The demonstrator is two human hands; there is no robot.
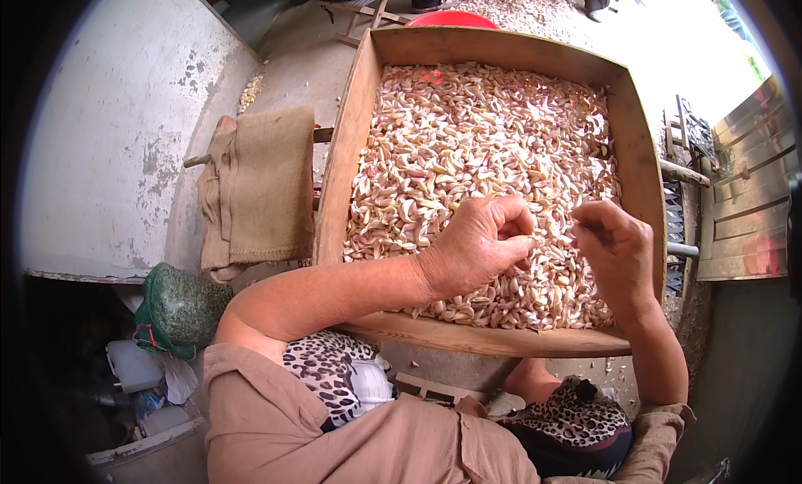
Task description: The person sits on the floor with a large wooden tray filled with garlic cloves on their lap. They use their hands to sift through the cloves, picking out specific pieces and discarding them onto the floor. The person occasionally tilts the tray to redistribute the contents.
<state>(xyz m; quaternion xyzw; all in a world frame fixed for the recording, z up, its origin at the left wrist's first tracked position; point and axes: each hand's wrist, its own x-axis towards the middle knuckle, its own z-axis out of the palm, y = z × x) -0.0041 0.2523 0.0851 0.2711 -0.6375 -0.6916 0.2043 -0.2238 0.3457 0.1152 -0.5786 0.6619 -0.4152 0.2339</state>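
Note:
Before me is a shallow wooden tray [485, 337] with raised sides, its floor covered by a thick spread of garlic cloves [457, 152], whitish with pinkish-purple skins. Above the near half of the cloves is my left hand [485, 243], its thumb and forefinger bent towards each other. I cannot make out whether a clove sits between those fingertips. A short gap to its right, my right hand [613, 246] hovers near the tray's right side with fingers curled and thumb drawn in. Its fingers hide whatever may be inside.
Burlap sacking [269, 183] hangs over a pole left of the tray. A green mesh bag [182, 308] stands below it, near a white plastic container [133, 365]. Beyond the tray's far side are a red basin [452, 19], a wooden stool [369, 11] and people's legs.

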